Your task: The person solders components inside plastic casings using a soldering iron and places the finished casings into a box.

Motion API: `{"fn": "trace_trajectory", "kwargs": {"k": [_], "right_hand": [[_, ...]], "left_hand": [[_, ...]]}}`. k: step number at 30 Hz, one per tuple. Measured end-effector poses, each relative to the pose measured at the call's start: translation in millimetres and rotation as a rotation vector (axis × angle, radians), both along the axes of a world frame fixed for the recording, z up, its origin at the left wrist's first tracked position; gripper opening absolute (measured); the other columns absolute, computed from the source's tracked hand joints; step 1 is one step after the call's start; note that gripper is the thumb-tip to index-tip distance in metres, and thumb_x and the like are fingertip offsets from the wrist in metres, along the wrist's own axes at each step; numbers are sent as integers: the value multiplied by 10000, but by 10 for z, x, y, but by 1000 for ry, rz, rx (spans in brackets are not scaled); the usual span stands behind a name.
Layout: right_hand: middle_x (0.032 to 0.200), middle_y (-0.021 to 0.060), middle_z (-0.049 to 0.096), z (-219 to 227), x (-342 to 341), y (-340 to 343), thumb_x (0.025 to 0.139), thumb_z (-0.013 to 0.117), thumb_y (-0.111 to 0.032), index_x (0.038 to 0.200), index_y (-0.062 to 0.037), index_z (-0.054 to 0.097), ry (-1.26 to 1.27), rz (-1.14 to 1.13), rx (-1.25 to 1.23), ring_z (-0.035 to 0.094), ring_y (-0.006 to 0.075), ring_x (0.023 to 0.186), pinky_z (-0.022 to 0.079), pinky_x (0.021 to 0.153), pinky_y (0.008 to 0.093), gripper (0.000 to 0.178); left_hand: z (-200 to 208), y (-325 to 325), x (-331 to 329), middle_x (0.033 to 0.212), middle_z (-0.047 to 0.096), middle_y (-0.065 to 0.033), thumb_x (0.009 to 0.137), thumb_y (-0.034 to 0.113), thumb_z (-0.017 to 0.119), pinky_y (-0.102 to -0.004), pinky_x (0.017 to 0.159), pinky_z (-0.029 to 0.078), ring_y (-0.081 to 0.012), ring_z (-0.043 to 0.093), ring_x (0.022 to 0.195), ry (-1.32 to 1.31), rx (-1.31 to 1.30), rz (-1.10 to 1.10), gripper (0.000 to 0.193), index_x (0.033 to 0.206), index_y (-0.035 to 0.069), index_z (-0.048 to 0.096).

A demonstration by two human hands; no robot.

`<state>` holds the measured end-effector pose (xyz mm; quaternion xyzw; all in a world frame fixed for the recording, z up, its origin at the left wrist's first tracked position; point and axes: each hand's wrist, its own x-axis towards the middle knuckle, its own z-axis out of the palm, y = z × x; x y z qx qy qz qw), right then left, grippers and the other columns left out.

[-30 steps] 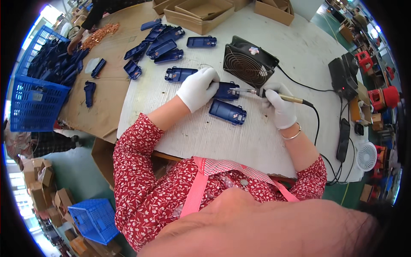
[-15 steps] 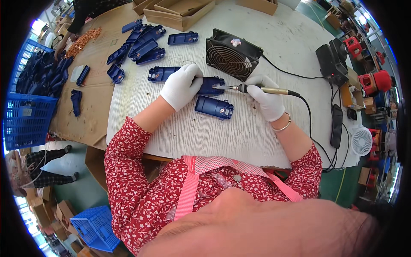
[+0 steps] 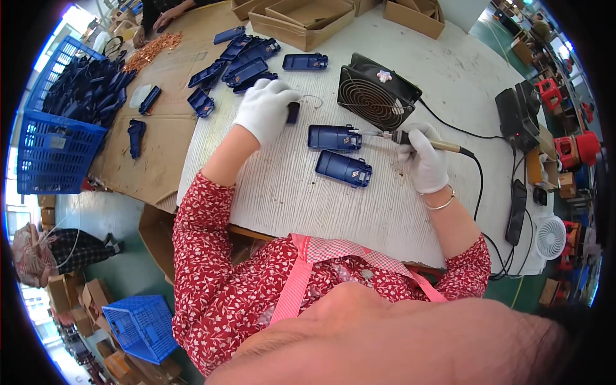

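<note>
Blue casing (image 3: 327,138) lies on the tabletop (image 3: 292,202), iron (image 3: 444,146) tip at its right end. Right hand (image 3: 423,160): fingers clamped on the iron. Left hand (image 3: 264,113): curled over second casing (image 3: 293,113); cannot tell whether fingers grip it. Third casing (image 3: 340,167) just nearer the person; fan (image 3: 372,96) beyond.

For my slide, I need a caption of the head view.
Gloved right hand aims a corded pen-shaped tool at a blue casing, while the gloved left hand partly hides another casing.

No text is legible; the label (image 3: 57,142) on the blue basket (image 3: 32,172) beyond the bench's (image 3: 385,221) left edge is too small.
</note>
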<state>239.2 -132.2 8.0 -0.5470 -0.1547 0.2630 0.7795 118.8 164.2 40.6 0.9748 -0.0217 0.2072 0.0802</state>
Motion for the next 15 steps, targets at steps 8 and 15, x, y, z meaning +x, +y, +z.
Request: {"fn": "trace_trajectory", "kwargs": {"k": [8, 15], "right_hand": [[800, 66, 611, 39, -14, 10, 885, 555, -137, 961, -23, 566, 0, 19, -21, 580, 117, 620, 480, 552, 249, 138], [827, 70, 614, 56, -24, 28, 883, 555, -122, 963, -15, 565, 16, 28, 15, 586, 126, 654, 498, 602, 284, 134]], "left_hand": [[-98, 246, 41, 906, 620, -102, 772, 64, 545, -319, 798, 459, -249, 566, 840, 170, -210, 121, 309, 1075, 93, 595], [127, -1, 42, 902, 600, -85, 772, 16, 514, -253, 597, 481, -134, 594, 700, 122, -926, 108, 305, 1073, 36, 558]]}}
